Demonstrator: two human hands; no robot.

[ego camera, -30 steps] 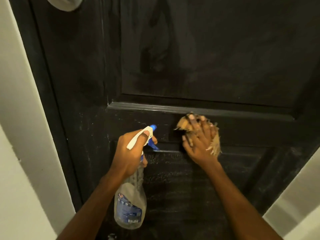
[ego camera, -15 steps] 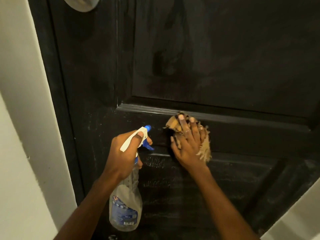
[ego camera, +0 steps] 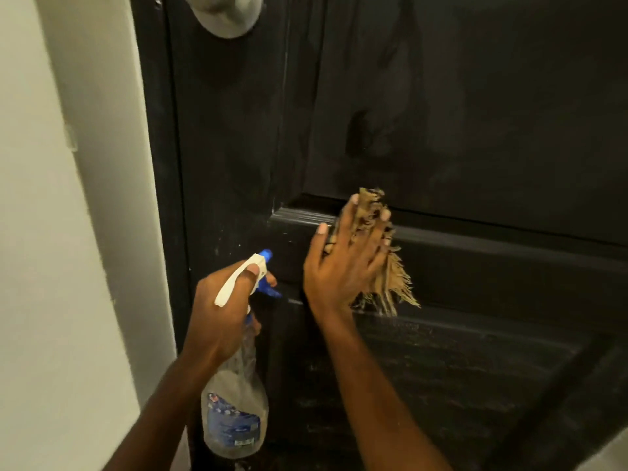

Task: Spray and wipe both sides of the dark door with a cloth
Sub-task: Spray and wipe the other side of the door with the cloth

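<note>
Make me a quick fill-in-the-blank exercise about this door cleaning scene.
The left hand grips a spray bottle whose nozzle tip is ____.
The right hand presses the ____ against the door.
The grey knob sits ____ both hands.
Missing: blue; cloth; above.

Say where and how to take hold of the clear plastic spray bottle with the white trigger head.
Grip the clear plastic spray bottle at its slim neck under the white trigger head, coming from the back, opposite the blue nozzle, as the left hand does. The head's overhang sits on the hand, a finger reaches the trigger, and the wide body hangs below.
</note>
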